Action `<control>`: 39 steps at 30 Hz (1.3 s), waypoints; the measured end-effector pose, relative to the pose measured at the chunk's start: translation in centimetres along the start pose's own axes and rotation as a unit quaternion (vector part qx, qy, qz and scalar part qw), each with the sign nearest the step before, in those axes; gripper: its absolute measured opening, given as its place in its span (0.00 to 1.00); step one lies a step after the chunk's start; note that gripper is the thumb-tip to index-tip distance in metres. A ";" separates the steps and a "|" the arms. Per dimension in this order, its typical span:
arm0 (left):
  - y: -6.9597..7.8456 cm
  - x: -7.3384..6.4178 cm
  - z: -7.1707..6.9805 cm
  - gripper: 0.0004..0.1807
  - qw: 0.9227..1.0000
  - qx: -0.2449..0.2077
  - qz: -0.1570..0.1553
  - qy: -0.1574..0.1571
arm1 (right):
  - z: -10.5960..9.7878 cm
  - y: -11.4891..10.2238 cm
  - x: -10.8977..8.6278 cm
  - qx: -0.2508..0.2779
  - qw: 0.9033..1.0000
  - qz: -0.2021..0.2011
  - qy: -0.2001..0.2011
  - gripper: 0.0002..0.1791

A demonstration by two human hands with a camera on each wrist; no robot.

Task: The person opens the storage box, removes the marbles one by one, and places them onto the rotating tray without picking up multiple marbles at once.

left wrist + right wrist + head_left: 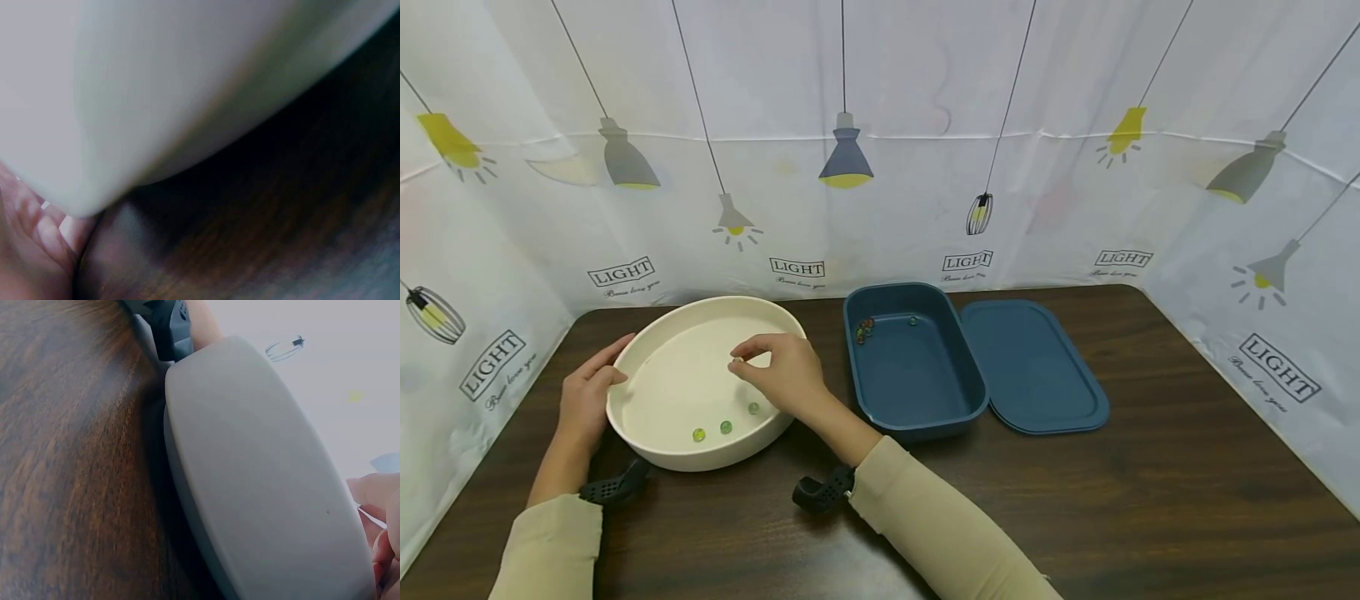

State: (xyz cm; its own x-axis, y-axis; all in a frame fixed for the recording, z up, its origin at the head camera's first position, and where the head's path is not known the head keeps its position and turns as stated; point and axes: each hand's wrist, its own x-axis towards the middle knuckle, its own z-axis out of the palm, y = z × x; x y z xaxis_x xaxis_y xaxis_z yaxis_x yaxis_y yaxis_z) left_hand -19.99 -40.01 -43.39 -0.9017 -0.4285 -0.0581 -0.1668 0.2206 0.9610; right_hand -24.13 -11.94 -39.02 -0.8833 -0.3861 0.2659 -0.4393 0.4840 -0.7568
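cream tray [662, 375] is sitting left on the bench [1150, 483], left hand [583, 398] gripping its rim; right hand [790, 375] is pinching a marble [737, 360] above it, blue box [917, 375] lying right of that hand.

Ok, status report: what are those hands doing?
Left hand holds cream dish. Right hand above it, apparently pinching a marble. Three greenish marbles inside. Nothing visibly in the way.

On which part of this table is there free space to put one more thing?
The widest bare patch of table lies between the right sleeve, the blue lid and the table's right edge. The blue box's near half is bare too. The left is crowded: left hand, cream tray, marbles, right hand, right forearm across the tray-box gap.
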 end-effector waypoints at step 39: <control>-0.1 -0.1 -0.1 0.32 1.000 -0.008 0.011 0.000 | -0.2 -0.1 -0.1 -0.020 1.000 0.000 -0.005 0.08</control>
State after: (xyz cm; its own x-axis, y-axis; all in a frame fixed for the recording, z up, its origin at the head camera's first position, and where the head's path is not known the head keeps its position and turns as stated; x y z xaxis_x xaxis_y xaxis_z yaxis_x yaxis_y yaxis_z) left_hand -19.81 -40.08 -43.45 -0.9053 -0.4230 -0.0380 -0.1416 0.2162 0.9660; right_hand -24.04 -11.82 -38.83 -0.8817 -0.3941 0.2596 -0.4458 0.5153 -0.7320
